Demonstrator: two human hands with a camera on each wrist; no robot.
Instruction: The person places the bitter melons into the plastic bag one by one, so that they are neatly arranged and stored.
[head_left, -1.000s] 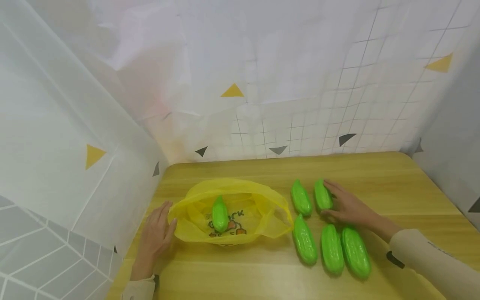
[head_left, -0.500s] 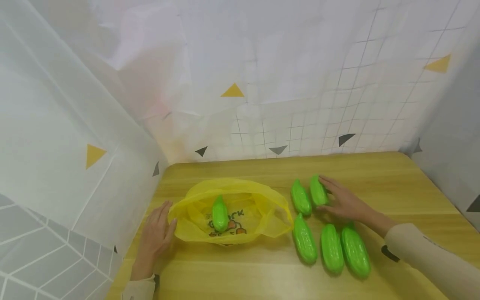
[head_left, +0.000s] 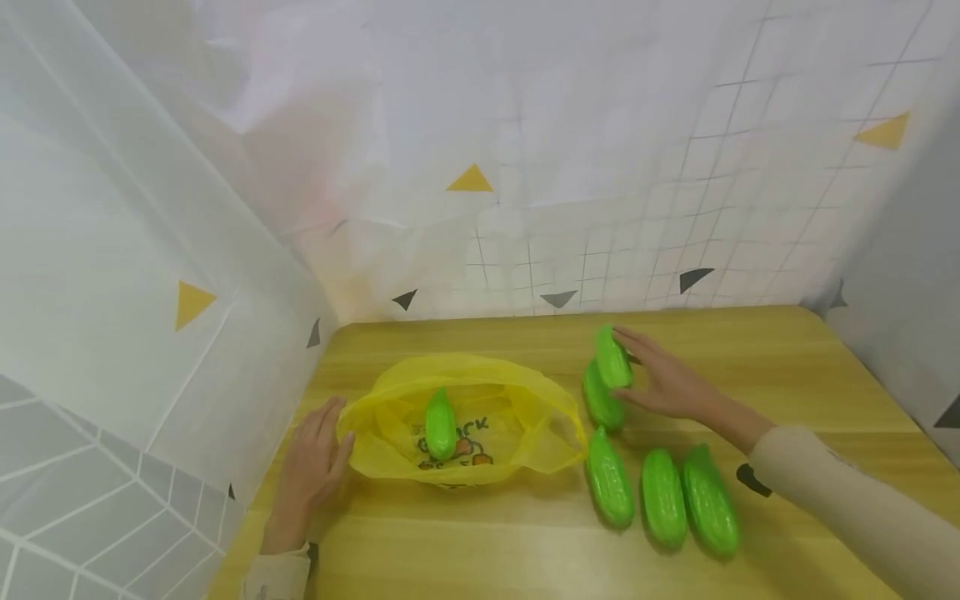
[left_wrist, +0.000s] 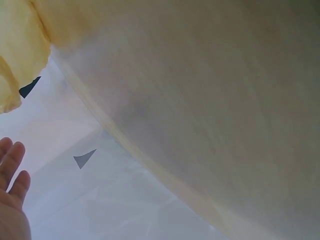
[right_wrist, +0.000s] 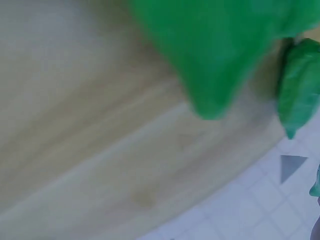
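My right hand (head_left: 660,379) pinches a glossy green cucumber-like vegetable (head_left: 613,358) between thumb and fingers. It is held up over another green vegetable (head_left: 600,400), partly covering it. Left of these, a yellow plastic bag (head_left: 382,467) lies with its mouth spread wide; one green vegetable (head_left: 440,425) is inside, on the printed part. My left hand (head_left: 311,467) is beside the bag's left rim with its fingers extended. In the left wrist view the fingers (left_wrist: 12,162) look relaxed, with a gap to the bag (left_wrist: 22,45).
Nearer on the wooden table (head_left: 480,558) are three more green vegetables: one (head_left: 610,481) by the bag's right side, then one (head_left: 663,500) and another (head_left: 711,500) side by side. A papered wall (head_left: 600,167) stands behind the table, another (head_left: 112,275) at left.
My right hand has taken the green vegetable up from the table and moved it left and away from me, over its neighbour. The left hand and bag stay put.
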